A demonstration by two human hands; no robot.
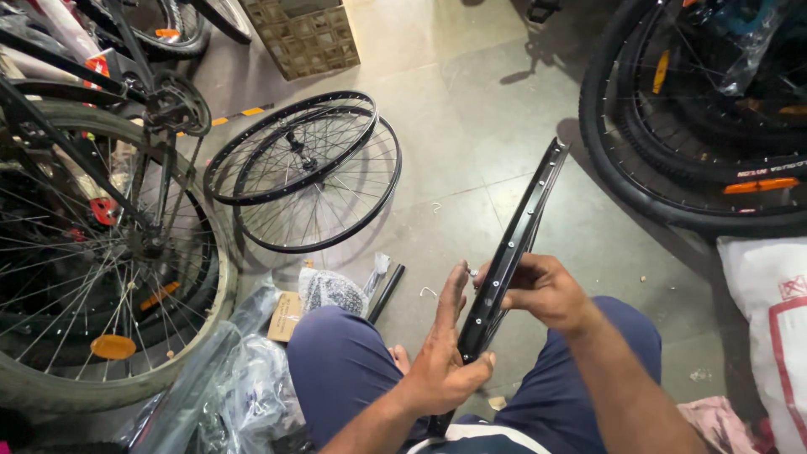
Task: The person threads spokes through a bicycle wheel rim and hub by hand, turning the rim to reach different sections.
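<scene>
A black bicycle rim (525, 223) stands on edge between my knees, slanting up to the right across the floor. My left hand (443, 357) clasps its near part, thumb over the rim's edge, fingers stretched up along it. My right hand (545, 290) grips the rim a little higher from the right side, fingers pinched at a small silver spoke nipple on the rim's inner face. I sit with blue trousers (345, 366) on both legs.
Two spoked black wheels (307, 172) lie stacked on the tiled floor ahead. A bicycle's tyred wheel (101, 277) stands left. More tyres (698, 126) lean at right. Plastic bags (252, 387), a black tube (385, 294) and a white sack (769, 319) lie near my legs.
</scene>
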